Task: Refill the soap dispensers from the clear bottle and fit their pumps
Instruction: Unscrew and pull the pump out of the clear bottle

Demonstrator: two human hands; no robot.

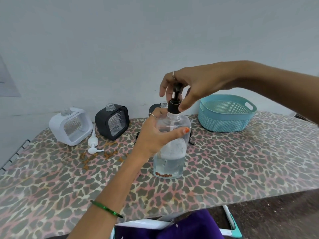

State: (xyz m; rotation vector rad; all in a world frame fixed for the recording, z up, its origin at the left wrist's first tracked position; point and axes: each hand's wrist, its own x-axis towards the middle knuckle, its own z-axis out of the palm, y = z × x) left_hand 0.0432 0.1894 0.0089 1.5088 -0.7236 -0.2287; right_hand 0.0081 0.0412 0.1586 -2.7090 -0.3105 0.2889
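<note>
Clear rectangular plastic bottle: stands upright on the leopard-print bench, long axis vertical, neck up. Roughly the lower third holds clear liquid, with white foam above the liquid line. A reddish-brown strip shows at its base; no writing readable.

Black pump head: seated on the bottle's neck, stem vertical.

Left hand: wrapped around the bottle's upper body, thumb across the front, fingers curled behind, gripping it.

Right hand: over the bottle, fingers curled down around the black pump head, thumb against its collar, gripping it.

White square soap dispenser with textured clear window: far left of the bottle, upright, open threaded neck up, no pump fitted. Contents cannot be told.

White pump: lies flat on the bench just right of the white dispenser, tube pointing away from the viewer.

Black square soap dispenser with textured clear window: between the white dispenser and the bottle, upright, neck open.

Further black dispenser: behind the bottle, mostly hidden by the left hand.

Teal perforated plastic basket: right of the bottle, near the wall; nothing shows inside.
</note>
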